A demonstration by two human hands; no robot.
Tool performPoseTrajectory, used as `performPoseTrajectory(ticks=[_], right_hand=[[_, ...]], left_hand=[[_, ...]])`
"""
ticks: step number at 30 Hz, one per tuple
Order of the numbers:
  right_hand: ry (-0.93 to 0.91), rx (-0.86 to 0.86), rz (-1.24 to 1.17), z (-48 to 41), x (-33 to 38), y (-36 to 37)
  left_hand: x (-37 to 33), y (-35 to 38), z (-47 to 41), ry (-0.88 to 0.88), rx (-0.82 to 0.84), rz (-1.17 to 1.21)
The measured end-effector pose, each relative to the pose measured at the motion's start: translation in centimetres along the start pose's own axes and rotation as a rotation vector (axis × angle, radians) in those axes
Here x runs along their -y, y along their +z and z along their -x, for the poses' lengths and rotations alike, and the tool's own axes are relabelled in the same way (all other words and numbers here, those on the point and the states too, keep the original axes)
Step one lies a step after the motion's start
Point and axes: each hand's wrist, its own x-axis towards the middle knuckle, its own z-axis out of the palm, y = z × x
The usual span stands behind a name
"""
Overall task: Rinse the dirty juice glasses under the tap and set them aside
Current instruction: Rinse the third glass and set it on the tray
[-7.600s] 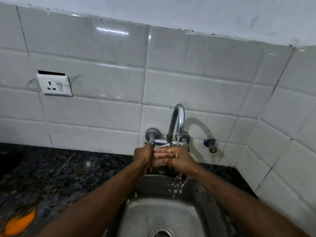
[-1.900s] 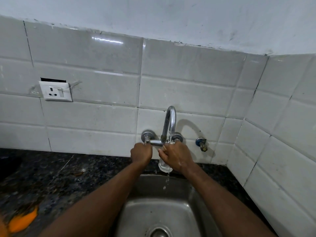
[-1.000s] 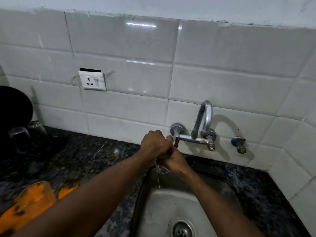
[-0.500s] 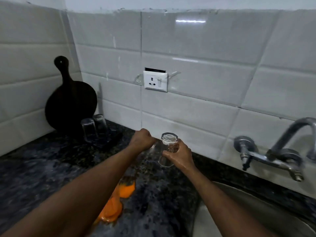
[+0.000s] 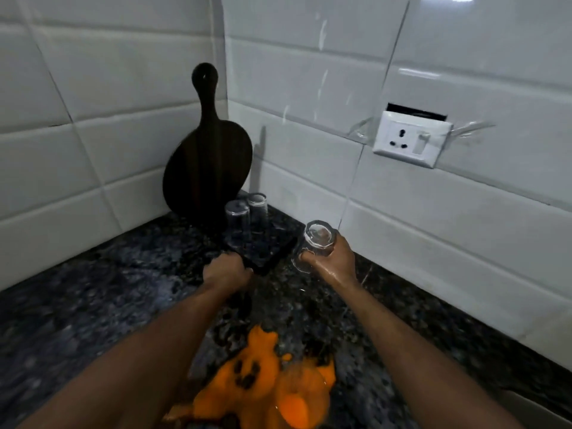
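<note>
Two rinsed glasses (image 5: 246, 216) stand upside down on a dark tray (image 5: 263, 247) up and left of the right hand (image 5: 329, 258), whose grip clamps an inverted glass (image 5: 312, 246), while the closed left hand (image 5: 227, 270) touches the tray's near edge on the worktop (image 5: 93, 305).

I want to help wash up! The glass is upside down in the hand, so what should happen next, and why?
Probably lower the glass in the right hand onto the dark tray, beside the two glasses already standing upside down there. The left hand seems to be steadying the tray's edge.
</note>
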Motion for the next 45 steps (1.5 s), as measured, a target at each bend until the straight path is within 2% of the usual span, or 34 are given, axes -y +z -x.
performPoseTrajectory(ticks=[3,8,17,31,38,45], right_hand=[[0.0,0.024,0.012,-1.9,0.1,2.7],[-0.002,0.109,0.006,-4.2,0.9,6.2],[-0.096,0.202,0.032,-6.0,2.6,11.1],[-0.111,0.287,0.143,-7.0,1.8,13.1],[-0.052,0.311,0.14,-6.9,1.5,13.5],[0.082,0.338,0.118,-7.0,0.9,13.5]], left_hand=[[1.8,0.7,-1.8,-0.034,0.048,-0.116],[3.0,1.9,-4.1,-0.008,0.193,-0.171],[2.5,1.8,-5.1,0.038,0.196,-0.193],[2.1,1.8,-5.1,0.014,0.209,-0.195],[2.0,2.0,-5.1,-0.002,0.203,-0.185],[1.6,1.5,-3.9,-0.043,0.192,-0.121]])
